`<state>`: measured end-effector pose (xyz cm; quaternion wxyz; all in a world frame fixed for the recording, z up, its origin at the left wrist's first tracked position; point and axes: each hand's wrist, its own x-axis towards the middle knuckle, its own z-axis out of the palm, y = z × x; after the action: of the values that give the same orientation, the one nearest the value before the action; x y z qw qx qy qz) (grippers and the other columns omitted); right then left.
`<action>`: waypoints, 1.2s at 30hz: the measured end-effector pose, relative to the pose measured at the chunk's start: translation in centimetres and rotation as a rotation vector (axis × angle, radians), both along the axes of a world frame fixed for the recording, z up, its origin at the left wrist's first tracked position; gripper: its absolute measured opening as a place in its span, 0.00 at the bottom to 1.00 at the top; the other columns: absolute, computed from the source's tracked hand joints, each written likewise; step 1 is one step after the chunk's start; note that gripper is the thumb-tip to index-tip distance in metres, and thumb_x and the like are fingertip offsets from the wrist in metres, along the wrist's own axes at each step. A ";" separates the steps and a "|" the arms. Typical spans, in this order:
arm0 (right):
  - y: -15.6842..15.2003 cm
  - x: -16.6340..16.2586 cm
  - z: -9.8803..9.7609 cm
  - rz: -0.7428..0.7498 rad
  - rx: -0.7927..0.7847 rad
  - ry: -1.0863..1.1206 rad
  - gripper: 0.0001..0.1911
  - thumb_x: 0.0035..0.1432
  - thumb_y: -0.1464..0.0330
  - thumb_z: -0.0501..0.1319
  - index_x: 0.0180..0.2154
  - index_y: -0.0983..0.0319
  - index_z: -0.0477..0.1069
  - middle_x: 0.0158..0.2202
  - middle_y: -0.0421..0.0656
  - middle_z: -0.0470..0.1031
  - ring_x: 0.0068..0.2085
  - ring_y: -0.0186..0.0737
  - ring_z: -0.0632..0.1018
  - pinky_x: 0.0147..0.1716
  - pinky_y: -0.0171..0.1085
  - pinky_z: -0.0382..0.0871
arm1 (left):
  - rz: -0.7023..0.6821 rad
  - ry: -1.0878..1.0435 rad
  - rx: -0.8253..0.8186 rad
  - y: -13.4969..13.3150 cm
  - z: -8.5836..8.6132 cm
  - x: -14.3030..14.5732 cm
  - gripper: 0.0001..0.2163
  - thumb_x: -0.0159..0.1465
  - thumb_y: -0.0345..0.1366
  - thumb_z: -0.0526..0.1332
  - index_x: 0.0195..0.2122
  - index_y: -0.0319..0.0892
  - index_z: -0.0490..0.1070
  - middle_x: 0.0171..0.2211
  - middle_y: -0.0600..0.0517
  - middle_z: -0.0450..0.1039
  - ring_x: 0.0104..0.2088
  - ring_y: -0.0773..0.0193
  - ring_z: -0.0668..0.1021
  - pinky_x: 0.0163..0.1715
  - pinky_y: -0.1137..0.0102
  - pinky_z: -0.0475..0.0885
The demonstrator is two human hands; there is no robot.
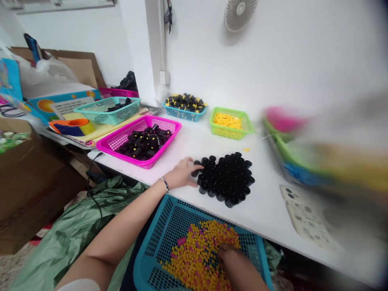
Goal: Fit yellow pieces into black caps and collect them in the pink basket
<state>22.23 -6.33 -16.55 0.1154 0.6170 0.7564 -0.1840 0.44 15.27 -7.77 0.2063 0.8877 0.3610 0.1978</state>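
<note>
My left hand [184, 173] rests on the white table with thumb and fingers apart, touching the left edge of a cluster of black cylindrical caps [226, 176]. These caps stand upright, packed closely together. Down in a blue mesh basket [160, 218] at the table's front edge, my right hand [226, 255] reaches among many small yellow and pink pieces [194, 252]. Its fingers are dark, blurred and partly hidden, so what they hold does not show. One larger pink piece [181, 241] lies on top of the small ones.
A magenta basket [104, 144] holds black caps with yellow spots. Behind stand a teal basket [91, 115], a light blue basket [184, 116] with black-and-yellow pieces, and a green basket [227, 132] with yellow parts. Blurred containers [300, 161] stand right; a cardboard box [33, 194] is left.
</note>
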 end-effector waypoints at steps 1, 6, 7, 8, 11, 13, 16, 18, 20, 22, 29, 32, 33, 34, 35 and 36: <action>0.1 0.0 0.2 0.000 0.000 -0.001 0.19 0.46 0.82 0.48 0.30 0.62 0.73 0.36 0.47 0.76 0.34 0.41 0.77 0.32 0.33 0.66 | 0.012 -0.037 -0.013 0.4 -0.4 0.1 0.38 0.46 0.44 0.70 0.58 0.54 0.57 0.58 0.42 0.48 0.56 0.40 0.60 0.53 0.46 0.57; 0.4 -0.3 0.5 0.023 -0.002 -0.006 0.19 0.46 0.82 0.48 0.31 0.62 0.74 0.36 0.48 0.76 0.34 0.40 0.77 0.32 0.33 0.65 | -0.121 -0.205 -0.186 2.6 -0.5 -0.1 0.50 0.43 0.43 0.71 0.63 0.42 0.44 0.61 0.34 0.49 0.60 0.42 0.58 0.57 0.50 0.55; 0.5 -0.3 0.5 0.023 0.000 -0.005 0.19 0.46 0.82 0.48 0.31 0.62 0.74 0.37 0.47 0.76 0.34 0.40 0.77 0.32 0.33 0.64 | -0.139 -0.209 -0.228 2.8 -0.5 -0.1 0.49 0.44 0.43 0.71 0.63 0.40 0.44 0.59 0.33 0.54 0.58 0.44 0.62 0.56 0.51 0.57; 0.5 -0.3 0.4 0.019 -0.004 -0.003 0.18 0.46 0.82 0.49 0.31 0.62 0.74 0.37 0.47 0.76 0.34 0.40 0.77 0.31 0.32 0.64 | -0.139 -0.209 -0.260 2.9 -0.6 0.0 0.47 0.45 0.42 0.70 0.62 0.39 0.45 0.56 0.34 0.58 0.56 0.45 0.65 0.54 0.52 0.60; 0.7 -0.1 0.1 -0.011 -0.047 0.031 0.16 0.47 0.81 0.50 0.30 0.62 0.73 0.36 0.47 0.75 0.35 0.40 0.77 0.30 0.32 0.63 | -0.088 -0.230 -0.276 2.9 -1.0 0.5 0.44 0.47 0.35 0.68 0.61 0.40 0.44 0.50 0.38 0.67 0.46 0.52 0.74 0.49 0.56 0.66; 0.7 0.1 -0.2 -0.031 -0.074 0.078 0.14 0.46 0.80 0.51 0.29 0.62 0.72 0.36 0.46 0.74 0.35 0.39 0.76 0.30 0.32 0.62 | -0.070 -0.254 -0.252 2.6 -1.2 0.7 0.40 0.49 0.31 0.65 0.60 0.42 0.44 0.47 0.42 0.70 0.40 0.58 0.76 0.45 0.60 0.69; 0.7 0.4 -0.5 -0.058 -0.091 0.124 0.13 0.46 0.80 0.52 0.28 0.63 0.72 0.35 0.46 0.74 0.35 0.38 0.76 0.31 0.31 0.62 | -0.071 -0.238 -0.156 2.0 -1.2 1.2 0.29 0.50 0.30 0.62 0.55 0.42 0.56 0.43 0.46 0.73 0.38 0.59 0.76 0.42 0.63 0.70; 0.6 0.5 -0.6 -0.081 -0.104 0.114 0.12 0.47 0.80 0.52 0.27 0.63 0.72 0.34 0.46 0.74 0.34 0.38 0.76 0.31 0.31 0.61 | -0.054 -0.214 -0.063 1.7 -1.0 1.5 0.24 0.51 0.32 0.62 0.50 0.43 0.63 0.42 0.48 0.73 0.41 0.58 0.76 0.44 0.63 0.69; 0.5 0.4 -0.7 -0.091 -0.094 0.096 0.12 0.49 0.80 0.52 0.27 0.62 0.72 0.32 0.46 0.74 0.34 0.38 0.76 0.30 0.32 0.61 | -0.018 -0.199 -0.013 1.5 -0.9 1.7 0.22 0.51 0.34 0.62 0.49 0.44 0.66 0.42 0.49 0.74 0.41 0.57 0.76 0.44 0.63 0.69; 0.5 0.3 -0.6 -0.076 -0.069 0.093 0.12 0.50 0.79 0.51 0.27 0.63 0.72 0.32 0.46 0.74 0.33 0.39 0.76 0.29 0.32 0.61 | 0.007 -0.187 -0.018 1.4 -0.9 1.7 0.19 0.53 0.34 0.61 0.48 0.44 0.67 0.41 0.50 0.75 0.40 0.58 0.76 0.44 0.64 0.69; 0.5 0.2 0.6 -0.011 -0.030 0.113 0.15 0.51 0.79 0.49 0.26 0.62 0.72 0.32 0.46 0.75 0.32 0.38 0.76 0.28 0.31 0.61 | 0.006 -0.177 -0.154 0.8 -0.6 -0.2 0.15 0.57 0.38 0.61 0.46 0.43 0.69 0.38 0.51 0.75 0.37 0.62 0.76 0.40 0.66 0.70; 0.4 0.5 0.6 0.000 -0.033 0.138 0.14 0.51 0.79 0.49 0.25 0.62 0.71 0.32 0.45 0.74 0.33 0.38 0.76 0.30 0.31 0.62 | -0.071 -0.165 -0.193 -0.5 -0.3 -1.8 0.15 0.57 0.39 0.62 0.46 0.44 0.69 0.39 0.52 0.75 0.38 0.63 0.76 0.41 0.68 0.69; 0.4 0.6 0.5 -0.003 -0.039 0.152 0.14 0.51 0.79 0.50 0.25 0.62 0.71 0.32 0.45 0.74 0.34 0.38 0.76 0.30 0.31 0.62 | -0.102 -0.160 -0.204 -0.9 -0.2 -2.3 0.15 0.57 0.39 0.62 0.46 0.44 0.69 0.39 0.52 0.75 0.38 0.63 0.75 0.41 0.68 0.69; 0.3 0.7 0.4 -0.007 -0.042 0.168 0.13 0.51 0.79 0.50 0.24 0.62 0.70 0.32 0.45 0.74 0.34 0.38 0.76 0.30 0.32 0.62 | -0.128 -0.158 -0.208 -1.4 -0.1 -2.7 0.15 0.57 0.39 0.63 0.46 0.44 0.69 0.39 0.52 0.75 0.37 0.64 0.75 0.41 0.69 0.69; 0.3 0.8 0.3 -0.014 -0.041 0.183 0.13 0.52 0.78 0.50 0.24 0.62 0.70 0.32 0.45 0.74 0.35 0.38 0.75 0.31 0.32 0.62 | -0.149 -0.157 -0.200 -1.9 0.0 -3.0 0.16 0.57 0.39 0.63 0.46 0.44 0.69 0.39 0.52 0.75 0.38 0.64 0.75 0.41 0.69 0.69; 0.2 0.8 0.2 -0.027 -0.034 0.201 0.13 0.52 0.78 0.50 0.24 0.62 0.69 0.32 0.45 0.73 0.35 0.39 0.75 0.31 0.33 0.63 | -0.164 -0.158 -0.181 -2.2 0.1 -3.3 0.16 0.56 0.39 0.63 0.46 0.43 0.69 0.39 0.52 0.74 0.38 0.63 0.75 0.41 0.69 0.69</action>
<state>23.06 -6.09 -16.30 0.0468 0.6037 0.7525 -0.2592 -2.82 13.04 -7.69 0.3288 0.8736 0.2862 0.2162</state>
